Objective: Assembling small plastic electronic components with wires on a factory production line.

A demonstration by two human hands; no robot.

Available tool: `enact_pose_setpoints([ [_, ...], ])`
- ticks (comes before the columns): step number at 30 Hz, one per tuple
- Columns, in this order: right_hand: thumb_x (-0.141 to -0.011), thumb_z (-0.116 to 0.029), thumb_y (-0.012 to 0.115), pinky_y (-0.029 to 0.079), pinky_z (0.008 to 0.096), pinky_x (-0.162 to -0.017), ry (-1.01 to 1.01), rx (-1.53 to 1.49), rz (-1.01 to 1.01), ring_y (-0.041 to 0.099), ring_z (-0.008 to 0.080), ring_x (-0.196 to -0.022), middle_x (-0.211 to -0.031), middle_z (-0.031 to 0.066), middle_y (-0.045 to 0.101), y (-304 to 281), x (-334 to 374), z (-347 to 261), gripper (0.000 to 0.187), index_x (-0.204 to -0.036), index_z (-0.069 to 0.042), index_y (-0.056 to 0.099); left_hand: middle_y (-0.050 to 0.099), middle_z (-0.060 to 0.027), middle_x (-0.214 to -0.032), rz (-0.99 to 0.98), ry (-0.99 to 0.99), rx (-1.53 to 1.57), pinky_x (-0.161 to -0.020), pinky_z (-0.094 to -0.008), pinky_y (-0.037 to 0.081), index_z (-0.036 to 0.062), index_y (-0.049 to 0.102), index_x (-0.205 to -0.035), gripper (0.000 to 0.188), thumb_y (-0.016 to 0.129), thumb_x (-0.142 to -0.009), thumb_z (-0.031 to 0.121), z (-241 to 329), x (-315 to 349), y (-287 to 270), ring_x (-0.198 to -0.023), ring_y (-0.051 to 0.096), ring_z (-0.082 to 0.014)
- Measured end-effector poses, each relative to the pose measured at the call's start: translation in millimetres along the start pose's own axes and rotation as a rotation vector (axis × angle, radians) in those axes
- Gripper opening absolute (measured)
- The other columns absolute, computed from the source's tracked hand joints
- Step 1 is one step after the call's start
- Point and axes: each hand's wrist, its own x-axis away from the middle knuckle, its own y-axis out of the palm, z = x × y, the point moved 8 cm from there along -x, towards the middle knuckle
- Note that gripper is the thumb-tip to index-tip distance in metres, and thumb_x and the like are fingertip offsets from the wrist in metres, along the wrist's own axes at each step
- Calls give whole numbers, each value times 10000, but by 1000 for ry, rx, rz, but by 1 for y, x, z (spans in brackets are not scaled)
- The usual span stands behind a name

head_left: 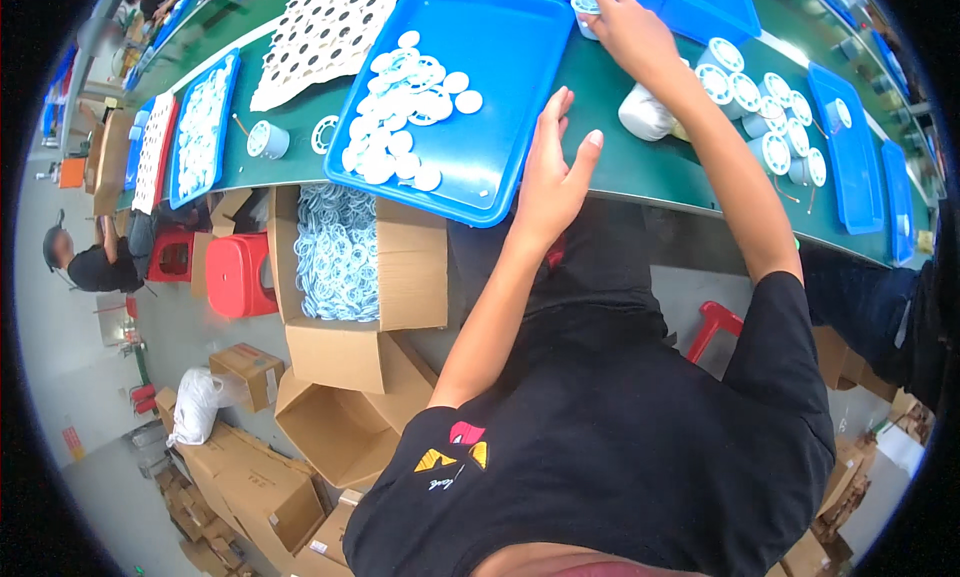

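My right hand (632, 39) reaches to the far side of the green table, its fingers closed on a small white and pale-blue cylindrical cup (586, 27). Fingers stretched and thumb apart, my left hand (556, 177) is held at the right edge of a blue tray (500, 67) and holds nothing. Small white discs (395, 112) and some pale-blue rings lie piled in that tray. Below my right forearm lies a white rounded bundle (646, 113). Several similar cups with ring-shaped tops (773, 154) stand grouped to the right.
A perforated white sheet (325, 37) lies left of the tray. Another cup (267, 140) and a loose ring (325, 135) sit near the table's edge. Below, a carton (412, 277) holds many pale-blue rings. A red stool (240, 275) stands left; another person (105, 257) is farther off.
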Motion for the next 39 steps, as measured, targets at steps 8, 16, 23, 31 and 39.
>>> enact_pose_setpoints([
  [8, -1035, -124, 614, 553, 433, -932, -415, -337, -239, 670, 398, -1136, -1364, 151, 621, -24, 92, -29, 342, -1376, -115, 635, 325, -302, -1632, 130, 28, 7, -1285, -461, 250, -42, 211, -1616, 812, 703, -1005, 165, 0, -2, 2, -1552, 316, -336],
  [16, -1036, -130, 590, 551, 419, -930, -410, -623, -153, 696, 362, -1106, -1186, 161, 730, -54, 111, -10, 262, -1261, -40, 690, 479, -227, -1451, 202, 111, -331, -1173, -434, 421, -34, 440, -1455, 694, 824, -903, 138, 8, 1, 3, -1343, 531, -321],
  [23, -1027, -158, 606, 555, 428, -871, -431, -530, -46, 696, 375, -1015, -1112, 172, 717, -42, 101, -3, 216, -1162, -13, 693, 557, -188, -1264, 174, 160, -429, -1019, -408, 479, -25, 500, -1351, 730, 910, -788, 193, 17, 4, 10, -1160, 585, -309],
  [31, -1000, -231, 616, 567, 478, -806, -382, -88, -119, 680, 385, -957, -994, 194, 671, -12, 76, -4, 232, -1061, -12, 663, 536, -181, -1162, 251, 204, -465, -977, -415, 463, -23, 502, -1241, 726, 942, -747, 277, 12, 8, 10, -1109, 557, -342],
  [39, -928, -112, 660, 548, 473, -760, -472, -530, 107, 671, 422, -870, -929, 193, 674, -60, 62, -83, 148, -1016, -4, 709, 555, -226, -1354, 114, 282, -540, -1010, -505, 465, 16, 536, -1380, 693, 849, -836, 312, 17, 9, 19, -1216, 563, -447],
])
